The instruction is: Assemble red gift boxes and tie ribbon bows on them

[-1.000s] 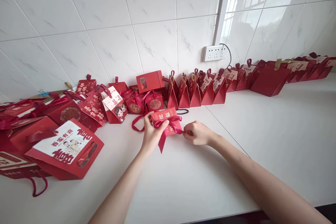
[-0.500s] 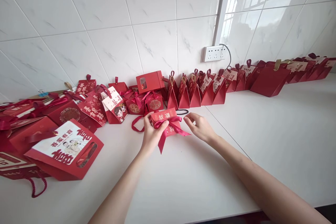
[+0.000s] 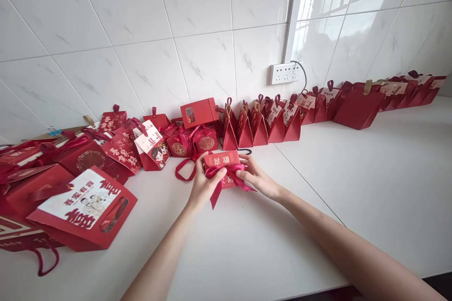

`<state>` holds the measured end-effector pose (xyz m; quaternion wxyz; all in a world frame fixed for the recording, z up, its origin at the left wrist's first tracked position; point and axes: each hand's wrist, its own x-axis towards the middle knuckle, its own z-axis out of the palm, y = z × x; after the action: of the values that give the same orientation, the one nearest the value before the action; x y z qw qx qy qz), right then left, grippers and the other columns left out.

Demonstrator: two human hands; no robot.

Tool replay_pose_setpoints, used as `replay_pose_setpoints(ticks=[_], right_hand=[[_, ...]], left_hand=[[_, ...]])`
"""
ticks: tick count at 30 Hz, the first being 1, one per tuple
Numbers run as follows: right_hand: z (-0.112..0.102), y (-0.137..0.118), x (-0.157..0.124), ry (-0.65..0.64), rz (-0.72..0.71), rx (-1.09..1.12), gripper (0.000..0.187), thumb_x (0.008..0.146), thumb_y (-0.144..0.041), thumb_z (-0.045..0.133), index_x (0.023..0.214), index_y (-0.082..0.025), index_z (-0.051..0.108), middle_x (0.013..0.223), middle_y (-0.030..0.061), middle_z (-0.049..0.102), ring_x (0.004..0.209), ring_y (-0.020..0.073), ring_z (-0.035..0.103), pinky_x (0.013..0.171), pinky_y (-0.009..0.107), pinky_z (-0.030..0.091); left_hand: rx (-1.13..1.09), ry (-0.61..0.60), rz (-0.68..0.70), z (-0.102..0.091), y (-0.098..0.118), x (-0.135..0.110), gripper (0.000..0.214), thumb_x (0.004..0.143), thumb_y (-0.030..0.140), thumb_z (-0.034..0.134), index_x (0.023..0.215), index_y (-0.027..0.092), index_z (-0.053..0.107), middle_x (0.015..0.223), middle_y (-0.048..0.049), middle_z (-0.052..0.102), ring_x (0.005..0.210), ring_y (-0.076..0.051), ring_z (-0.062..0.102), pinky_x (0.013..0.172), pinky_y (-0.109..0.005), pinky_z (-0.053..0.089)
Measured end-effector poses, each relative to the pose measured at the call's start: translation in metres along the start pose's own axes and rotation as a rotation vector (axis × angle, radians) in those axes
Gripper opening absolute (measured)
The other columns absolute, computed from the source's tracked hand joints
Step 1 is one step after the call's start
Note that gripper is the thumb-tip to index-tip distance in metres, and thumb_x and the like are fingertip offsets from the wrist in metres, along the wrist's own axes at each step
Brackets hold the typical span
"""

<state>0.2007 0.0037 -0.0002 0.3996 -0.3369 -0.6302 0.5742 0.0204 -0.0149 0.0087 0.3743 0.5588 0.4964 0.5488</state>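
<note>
Red boxes (image 3: pixel 205 144) behind ribboned box (image 3: pixel 223 159)

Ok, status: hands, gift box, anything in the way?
Left hand, right hand: fingers on red gift box. Ribbon bow tied across it. Black loop just behind, not blocking.

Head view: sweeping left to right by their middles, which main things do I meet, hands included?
White-fronted box with a window → small box with cartoon figures → left hand → bow-tied box → right hand → wall socket → large plain red box.
</note>
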Motion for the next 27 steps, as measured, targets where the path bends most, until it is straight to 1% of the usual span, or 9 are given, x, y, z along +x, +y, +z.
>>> replay_pose_setpoints(ticks=[4, 7, 10, 12, 15, 18, 21, 24, 27], right_hand=[[-0.0003, 0.0005, 0.0022, 0.034, 0.021, 0.006, 0.056, 0.08, -0.05, 0.061, 0.123, -0.024, 0.036, 0.13, 0.0108, 0.046, 0.121, 0.0261, 0.047, 0.102, 0.05, 0.038], [-0.0032, -0.0008, 0.0019, 0.028, 0.04, 0.022, 0.055, 0.079, -0.051, 0.061, 0.121, -0.025, 0.037, 0.128, 0.0099, 0.048, 0.118, 0.0251, 0.05, 0.102, 0.047, 0.039], [-0.0062, -0.0018, 0.0003, -0.007, 0.017, 0.018, 0.056, 0.078, -0.054, 0.061, 0.12, -0.025, 0.036, 0.125, 0.0093, 0.051, 0.115, 0.0246, 0.052, 0.096, 0.045, 0.043], [-0.0061, -0.0011, 0.0, -0.017, 0.0, 0.044, 0.048, 0.081, -0.059, 0.053, 0.111, -0.025, 0.039, 0.115, 0.0073, 0.055, 0.107, 0.0227, 0.055, 0.09, 0.043, 0.045], [-0.0025, 0.0021, 0.0023, 0.07, 0.024, 0.06, 0.041, 0.084, -0.064, 0.044, 0.091, -0.024, 0.038, 0.091, 0.0006, 0.056, 0.087, 0.0171, 0.058, 0.081, 0.038, 0.047], [0.0005, 0.0056, 0.0057, 0.168, 0.03, -0.001, 0.041, 0.082, -0.062, 0.048, 0.084, -0.023, 0.037, 0.082, -0.003, 0.053, 0.073, 0.0131, 0.055, 0.074, 0.033, 0.046], [-0.0005, 0.0068, 0.0078, 0.202, 0.008, -0.036, 0.039, 0.083, -0.06, 0.05, 0.085, -0.022, 0.04, 0.084, -0.0013, 0.055, 0.073, 0.0131, 0.056, 0.073, 0.032, 0.045], [-0.0027, 0.0053, 0.008, 0.214, 0.03, -0.017, 0.037, 0.085, -0.057, 0.049, 0.093, -0.022, 0.042, 0.092, 0.0013, 0.058, 0.077, 0.0142, 0.059, 0.074, 0.032, 0.047], [-0.0034, 0.004, 0.0076, 0.218, 0.054, -0.009, 0.036, 0.086, -0.056, 0.048, 0.1, -0.023, 0.042, 0.1, 0.004, 0.059, 0.081, 0.0155, 0.062, 0.075, 0.034, 0.049]], left_hand=[[0.029, -0.077, 0.038, 0.0012, -0.0035, 0.0001, 0.065, 0.075, 0.037, 0.066, 0.132, 0.027, 0.036, 0.13, -0.0057, 0.052, 0.124, -0.021, 0.047, 0.104, -0.035, 0.037], [0.04, -0.086, 0.033, 0.0015, -0.0067, 0.0002, 0.073, 0.074, 0.035, 0.066, 0.138, 0.029, 0.031, 0.134, -0.0056, 0.049, 0.131, -0.022, 0.04, 0.108, -0.036, 0.032], [0.037, -0.102, 0.029, 0.002, -0.0072, -0.0008, 0.08, 0.075, 0.036, 0.066, 0.142, 0.029, 0.024, 0.131, -0.0058, 0.052, 0.127, -0.022, 0.045, 0.107, -0.036, 0.035], [0.032, -0.107, 0.019, 0.0025, -0.0067, -0.0015, 0.082, 0.075, 0.036, 0.066, 0.144, 0.028, 0.021, 0.129, -0.0059, 0.054, 0.122, -0.021, 0.05, 0.104, -0.035, 0.038], [0.017, -0.104, 0.015, 0.0027, -0.006, -0.0016, 0.087, 0.072, 0.035, 0.069, 0.144, 0.028, 0.02, 0.128, -0.0062, 0.056, 0.121, -0.021, 0.052, 0.104, -0.035, 0.039], [-0.011, -0.141, 0.029, 0.0017, -0.0058, -0.001, 0.091, 0.07, 0.032, 0.071, 0.145, 0.03, 0.019, 0.131, -0.0064, 0.053, 0.124, -0.022, 0.05, 0.105, -0.036, 0.038], [-0.046, -0.196, 0.016, -0.0003, -0.0055, -0.0011, 0.094, 0.067, 0.03, 0.073, 0.145, 0.031, 0.019, 0.134, -0.0062, 0.051, 0.128, -0.023, 0.045, 0.106, -0.037, 0.038], [-0.069, -0.254, 0.001, -0.0013, -0.0058, -0.0028, 0.096, 0.068, 0.031, 0.072, 0.145, 0.031, 0.015, 0.136, -0.0067, 0.049, 0.129, -0.023, 0.045, 0.104, -0.036, 0.041], [-0.027, -0.226, 0.05, 0.0005, -0.0066, -0.0057, 0.096, 0.069, 0.031, 0.072, 0.145, 0.031, 0.013, 0.139, -0.0081, 0.046, 0.13, -0.024, 0.043, 0.106, -0.038, 0.039]])
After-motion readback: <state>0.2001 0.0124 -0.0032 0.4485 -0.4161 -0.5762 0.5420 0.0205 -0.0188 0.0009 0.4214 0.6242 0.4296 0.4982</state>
